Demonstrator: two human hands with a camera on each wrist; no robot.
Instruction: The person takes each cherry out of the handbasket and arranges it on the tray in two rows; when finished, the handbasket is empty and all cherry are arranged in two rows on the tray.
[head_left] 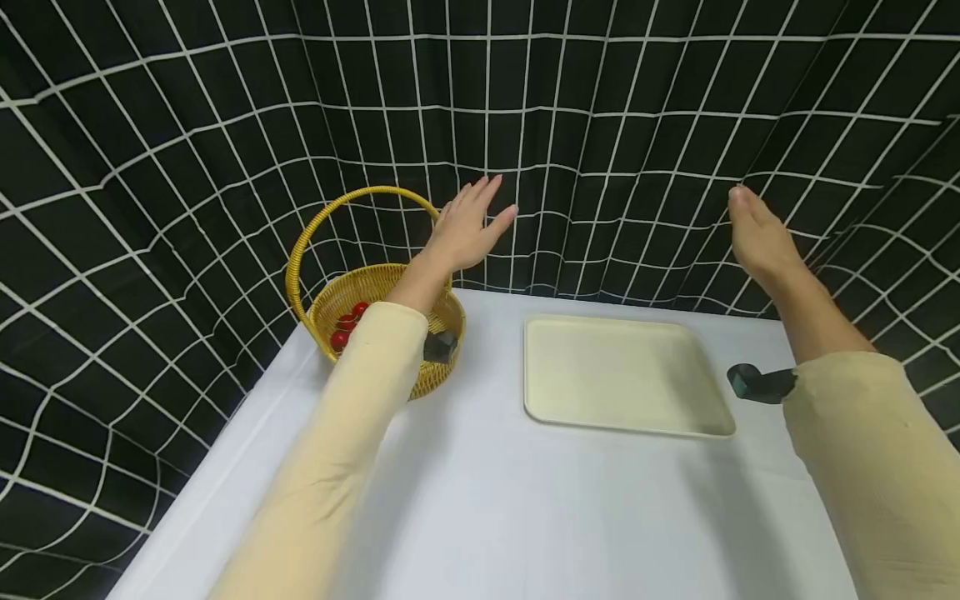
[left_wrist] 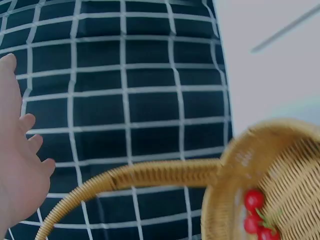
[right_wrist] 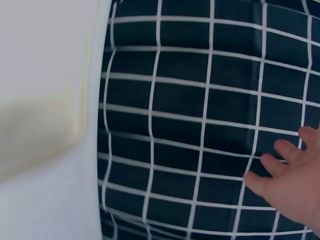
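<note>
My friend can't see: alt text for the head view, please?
A person's left hand and right hand stretch out, holding nothing. On a white table sit a wicker basket with red tomatoes, partly hidden by the left sleeve, and, right of it, a cream tray. Black, white-gridded cloth hangs behind.

Table (head_left: 525, 517): bright, soft shadows
Grid cloth (head_left: 600, 92): dark, lines bowed toward head view's edges
Tray (head_left: 600, 375): blurred in right wrist view (a bluish picture)

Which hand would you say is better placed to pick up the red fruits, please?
Probably the left hand: it is empty and nearer the basket holding the red fruits, while the right hand, also empty, is farther off, right of the tray.
</note>
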